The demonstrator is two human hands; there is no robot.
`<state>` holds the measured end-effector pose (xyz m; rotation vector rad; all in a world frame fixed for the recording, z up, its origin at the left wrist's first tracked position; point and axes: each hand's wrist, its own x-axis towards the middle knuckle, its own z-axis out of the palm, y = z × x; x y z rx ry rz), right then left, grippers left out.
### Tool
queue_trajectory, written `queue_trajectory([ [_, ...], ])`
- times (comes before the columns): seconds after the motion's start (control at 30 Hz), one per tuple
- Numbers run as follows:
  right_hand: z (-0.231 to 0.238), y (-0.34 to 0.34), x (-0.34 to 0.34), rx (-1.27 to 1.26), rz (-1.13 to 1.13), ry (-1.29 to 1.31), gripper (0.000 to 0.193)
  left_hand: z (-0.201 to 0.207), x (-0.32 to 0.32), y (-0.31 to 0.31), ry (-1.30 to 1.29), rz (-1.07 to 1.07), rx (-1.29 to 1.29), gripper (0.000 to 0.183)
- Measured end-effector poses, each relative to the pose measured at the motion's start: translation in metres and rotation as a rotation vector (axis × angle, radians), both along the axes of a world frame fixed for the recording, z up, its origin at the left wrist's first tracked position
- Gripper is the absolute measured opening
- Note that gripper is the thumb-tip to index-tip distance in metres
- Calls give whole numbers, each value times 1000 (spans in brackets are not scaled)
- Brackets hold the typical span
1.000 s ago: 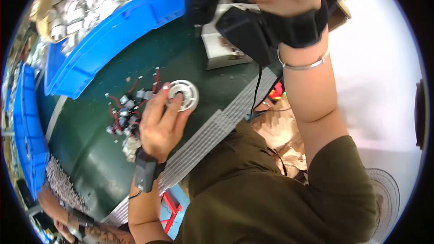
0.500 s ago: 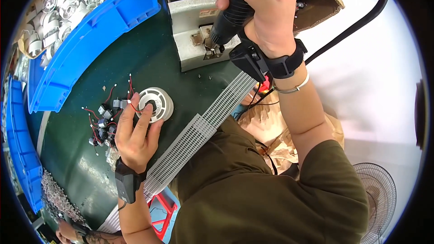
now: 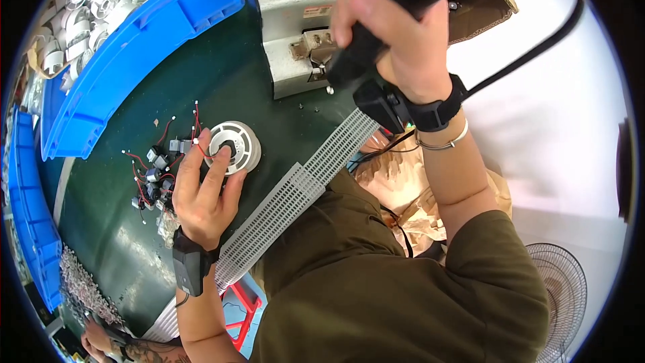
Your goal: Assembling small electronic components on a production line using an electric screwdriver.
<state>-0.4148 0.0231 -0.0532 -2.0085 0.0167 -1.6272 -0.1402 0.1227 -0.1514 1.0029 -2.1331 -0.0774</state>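
Note:
My left hand [image 3: 205, 198] rests on a round white plastic housing [image 3: 250, 148], fingers pressed into its opening and thumb along its near side. A dark part with red wires lies under the fingertips, mostly covered. Left of the hand, small motors [image 3: 153, 175] with red and black leads lie in a loose heap. My right hand [image 3: 410, 33] is wrapped round a black power screwdriver [image 3: 356, 57], blurred by motion and tilted down to the left. Its lower end hangs in front of a grey metal machine [image 3: 289, 54], a small shiny spot [image 3: 330, 90] beside it.
Two small dark screws [image 3: 301, 106] lie on the green mat [image 3: 222, 60]. White parts fill a blue bin [image 3: 141, 47] at far left. A perforated white strip [image 3: 269, 212] runs along the near edge. A cardboard box [image 3: 480, 20] stands behind my right hand; another person's hand [image 3: 97, 339] shows lower left.
My right hand has drawn the screwdriver back from the machine's front fitting, slightly to the right. My left hand stays on the housing. The whole view has shifted a little.

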Motion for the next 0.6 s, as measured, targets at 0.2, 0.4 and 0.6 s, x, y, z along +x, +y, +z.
queue_trajectory([
  [0.2,35,53,42,748,-191,-233,37,3,-3,-6,34,-31,-33,43],
  [0.4,43,45,92,776,199,-215,40,1,-6,-6,97,-12,-55,37],
  [0.6,24,18,99,195,117,-2,34,3,-10,-6,97,-3,-80,34],
])
